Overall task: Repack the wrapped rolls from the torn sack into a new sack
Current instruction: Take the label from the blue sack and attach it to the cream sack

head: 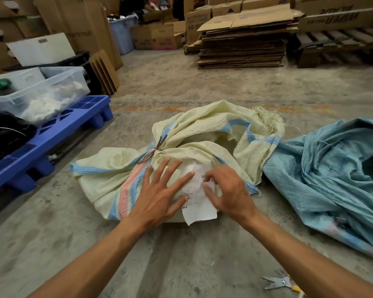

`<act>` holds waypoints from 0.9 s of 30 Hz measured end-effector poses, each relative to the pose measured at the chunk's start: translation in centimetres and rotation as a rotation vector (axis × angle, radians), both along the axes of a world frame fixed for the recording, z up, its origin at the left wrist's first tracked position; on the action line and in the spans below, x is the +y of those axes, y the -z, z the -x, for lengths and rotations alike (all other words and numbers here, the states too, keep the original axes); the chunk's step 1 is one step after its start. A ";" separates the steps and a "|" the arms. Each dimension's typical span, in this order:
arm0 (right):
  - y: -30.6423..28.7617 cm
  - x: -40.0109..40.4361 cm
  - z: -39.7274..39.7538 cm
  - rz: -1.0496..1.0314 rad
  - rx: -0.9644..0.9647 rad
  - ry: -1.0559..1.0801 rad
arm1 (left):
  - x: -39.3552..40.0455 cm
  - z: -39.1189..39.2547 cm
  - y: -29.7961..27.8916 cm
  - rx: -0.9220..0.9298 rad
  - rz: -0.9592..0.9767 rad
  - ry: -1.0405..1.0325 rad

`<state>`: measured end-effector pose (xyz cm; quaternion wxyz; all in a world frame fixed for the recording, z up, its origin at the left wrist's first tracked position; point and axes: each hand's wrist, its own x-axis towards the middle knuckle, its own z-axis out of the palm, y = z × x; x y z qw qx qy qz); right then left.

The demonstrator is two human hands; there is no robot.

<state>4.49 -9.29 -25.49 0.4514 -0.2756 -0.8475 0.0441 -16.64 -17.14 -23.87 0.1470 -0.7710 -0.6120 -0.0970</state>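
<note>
Both hands work on top of the cream sack (pixel 125 181) in the head view. Left hand (pixel 159 194): fingers straight and spread, palm pressing flat on the woven fabric just beside the paper label (pixel 199 203). Right hand (pixel 228 190): fingers curled down onto the label, apparently pinching or picking at its upper part; the exact grip is not resolvable.

Location of task items: the cream sack lies on the concrete floor (pixel 181 265), directly ahead, tied shut at a knot (pixel 153 150) with its loose neck folded back toward a frayed edge (pixel 267 117). No wrapped rolls are visible; they are presumably inside. A teal sack (pixel 332 168) lies crumpled at the right, touching the cream one. Which of the two is torn cannot be determined for certain.

Recommended procedure for the step in hand, judged to be label handling:
- Keep the left palm flat to hold the fabric taut
- Lift the label from one corner, slowly, to avoid tearing the thin paper

Materials: both sacks are woven plastic, crinkled and limp; the cream one carries blue and red stripes. The label is white, creased, printed with a barcode. Scissors (pixel 280 282) lie on the floor near the right forearm
</note>
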 end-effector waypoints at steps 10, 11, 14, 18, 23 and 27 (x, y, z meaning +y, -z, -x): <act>2.0 0.8 1.3 0.087 -0.660 0.181 | -0.6 1.2 -0.5 0.032 0.123 -0.214; 2.0 0.7 1.4 0.094 -0.669 0.193 | -0.6 1.1 -0.5 0.030 0.119 -0.215; 2.2 0.6 1.3 0.081 -0.679 0.194 | -0.8 -0.2 -1.2 0.036 0.026 -0.168; 2.5 0.7 1.0 0.039 -0.684 0.199 | -0.4 -1.2 -0.7 0.166 0.089 -0.069; 2.9 1.1 0.4 -0.004 -0.727 0.204 | 0.4 -0.1 -0.9 0.110 0.181 -0.167; 3.6 1.5 -0.3 -0.049 -0.736 0.204 | 0.8 -0.4 -1.3 0.121 0.204 -0.158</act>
